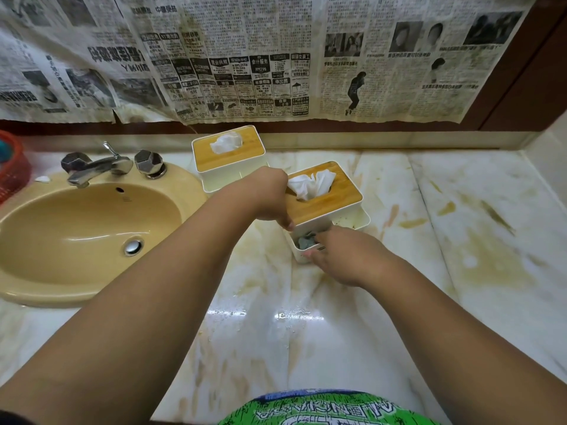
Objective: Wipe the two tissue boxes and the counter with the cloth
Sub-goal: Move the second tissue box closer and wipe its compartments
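- Left hand [270, 194]: closed over the near left corner of the near tissue box [325, 204], thumb [287, 223] down the white side wall, other fingers out of sight over the lid edge.
- Right hand [346, 256]: just nearer than the left hand, fingers curled and pinching the cloth [304, 241], thumb above it, fingertips [310, 255] below it.
- Cloth: grey-blue, bunched small, held at the near end of the near tissue box, directly between the two hands. Flat wall or recess behind it: not determinable.
- Near tissue box: white body, wooden lid, white tissue [313, 184] standing out of the lid slot just right of the left hand. White base tray [363, 217] visible beyond the right hand, at the box's right side.
- Far tissue box [227, 161]: same build, beyond the left hand and slightly to its left, close to the back wall, free of both hands. Contact with the near tissue box: not determinable.
- Counter [445, 210]: pale glossy marble under both boxes. Yellow-brown stains [414, 223] to the right of the right hand; bright reflections on the near side of both hands, between the forearms.
- Sink [92, 228]: yellow basin, left of the left forearm, metal tap [98, 167] with two faceted knobs at its far rim.
- Red basket [12, 167]: far to the left of the left hand, cut by the frame edge.
- Newspaper [245, 56]: overlapping sheets across the wall beyond both hands, lower edge just above the far tissue box.
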